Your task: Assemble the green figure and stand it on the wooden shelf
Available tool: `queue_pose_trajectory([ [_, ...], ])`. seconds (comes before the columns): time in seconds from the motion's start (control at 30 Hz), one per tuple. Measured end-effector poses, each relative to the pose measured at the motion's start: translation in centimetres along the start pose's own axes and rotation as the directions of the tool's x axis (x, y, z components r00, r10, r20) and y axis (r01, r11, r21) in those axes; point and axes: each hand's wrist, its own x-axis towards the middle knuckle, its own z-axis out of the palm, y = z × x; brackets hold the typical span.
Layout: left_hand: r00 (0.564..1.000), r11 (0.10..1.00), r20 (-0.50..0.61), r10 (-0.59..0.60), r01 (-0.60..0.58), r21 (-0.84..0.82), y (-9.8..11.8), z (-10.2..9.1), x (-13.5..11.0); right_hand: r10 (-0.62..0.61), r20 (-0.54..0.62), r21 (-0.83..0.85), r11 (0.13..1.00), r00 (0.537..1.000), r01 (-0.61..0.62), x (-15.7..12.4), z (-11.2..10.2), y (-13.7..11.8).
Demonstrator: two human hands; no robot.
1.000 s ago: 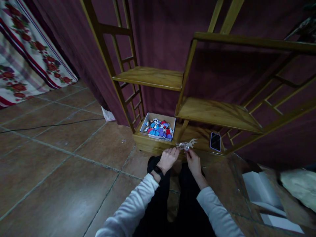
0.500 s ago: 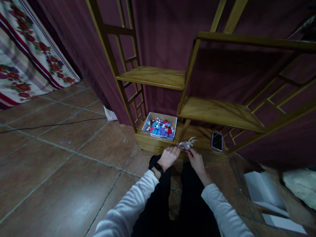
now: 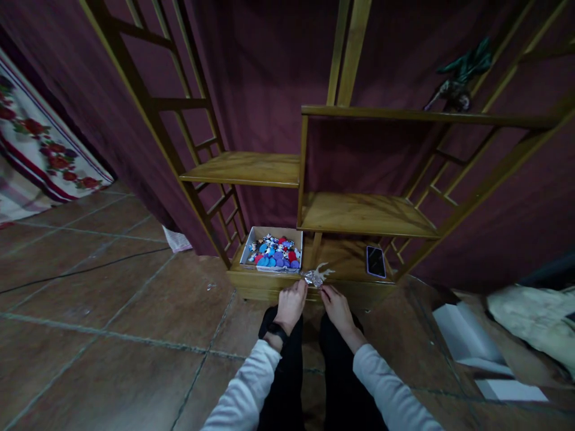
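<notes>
Both hands meet at the front edge of the low shelf. Between them is a shiny, crumpled silvery piece (image 3: 311, 278), perhaps foil or clear wrap. A pale, flat, branched shape like an antler (image 3: 325, 272) sticks out from its right side. My left hand (image 3: 291, 304), with a dark band on the wrist, is closed at the piece's near left edge. My right hand (image 3: 336, 306) pinches its near right edge. Just beyond my left hand stands an open white box (image 3: 250, 246) full of small blue, purple, red and black-and-white pieces (image 3: 275, 252).
A phone (image 3: 375, 261) lies at the right on the bottom board of the wooden shelf unit (image 3: 368, 214). A dark green figure (image 3: 462, 75) is on an upper shelf. White folded card (image 3: 467, 338) and pale cloth (image 3: 534, 320) are on the floor at right; a cable (image 3: 90, 266) runs left.
The view has swung right and up, so the shelf unit sits further left and lower, and the green figure shows more fully. Both hands keep hold of the shiny piece.
</notes>
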Motion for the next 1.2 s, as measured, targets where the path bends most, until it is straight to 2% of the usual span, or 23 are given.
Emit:
queue_pose_trajectory([
  [0.2, 0.999, 0.997, 0.048, 0.007, -0.004, -0.074, 0.11, -0.10, 0.12, 0.021, -0.005, 0.001, 1.000, 1.000, -0.021, -0.12, -0.34, 0.02],
  [0.4, 0.999, 0.994, -0.001, 0.033, -0.033, -0.108, -0.07, 0.24, 0.06, 0.028, 0.000, -0.023, 0.999, 1.000, -0.028, -0.30, -0.24, 0.35],
  [0.93, 0.999, 0.982, 0.023, -0.046, 0.050, -0.182, -0.18, 0.56, 0.21, 0.019, -0.031, -0.048, 0.999, 0.999, -0.021, -0.34, -0.53, -0.27],
  [1.2, 0.994, 0.970, 0.056, -0.096, 0.106, -0.220, 0.01, 0.10, 0.21, 0.017, -0.024, -0.061, 0.998, 1.000, -0.018, -0.41, -0.60, -0.55],
])
